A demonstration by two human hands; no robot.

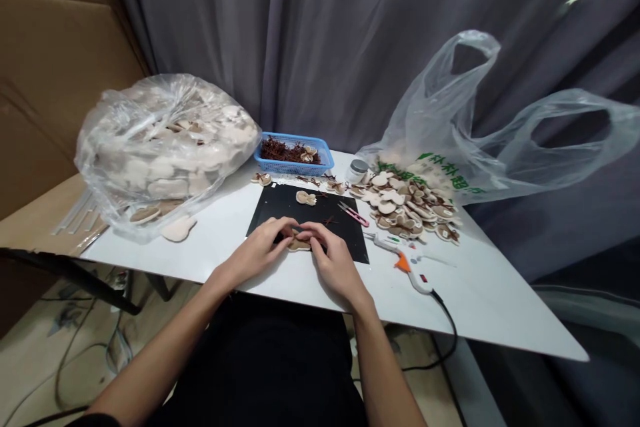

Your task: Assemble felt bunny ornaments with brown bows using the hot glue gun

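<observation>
Low over the near part of a black mat [265, 203], my left hand [260, 247] and my right hand [334, 259] meet at a small brown fabric piece with a pale edge [300, 246]. The fingers of both hands are curled and closed on its two sides, hiding part of its upper end. Farther up the mat lies a cream and brown piece [306, 198]. Dark reddish-brown bow-like bits [329, 221] rest just beyond my right hand. Pink-handled snips [355, 215] lie across the mat's right edge.
A white glue gun [413, 267] with a cord lies right of the mat. Behind it are a heap of fabric pieces [400, 203], a grey-lidded jar [357, 171] and a plastic carrier bag [450, 140]. A blue basket [295, 169] stands behind; a full clear bag [165, 153] sits left.
</observation>
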